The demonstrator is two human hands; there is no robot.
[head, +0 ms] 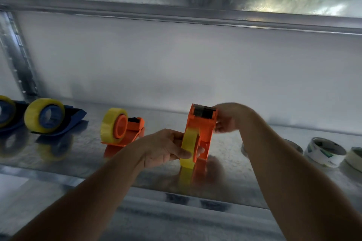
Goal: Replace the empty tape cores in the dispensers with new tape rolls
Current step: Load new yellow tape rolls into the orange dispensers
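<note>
An orange tape dispenser [203, 123] stands upright on a shiny metal shelf [82, 152], cutter end up. A yellow tape roll [189, 147] sits at its lower end. My left hand [162, 147] grips this roll from the left, thumb across its rim. My right hand [228, 117] pinches the dispenser's top right side by the cutter. To the left lies a second orange dispenser [133, 132] with a yellow roll [109, 126] on it. Farther left lie two blue dispensers [75, 114] [18, 106] with yellow rolls [42, 115] [5, 110].
Emptied white tape cores [324, 153] [354, 159] lie on the shelf at the right, one more partly hidden behind my right forearm. A metal upright [17, 55] stands at the far left and a shelf rail [176, 15] runs overhead. The shelf's front edge [195, 195] is below my arms.
</note>
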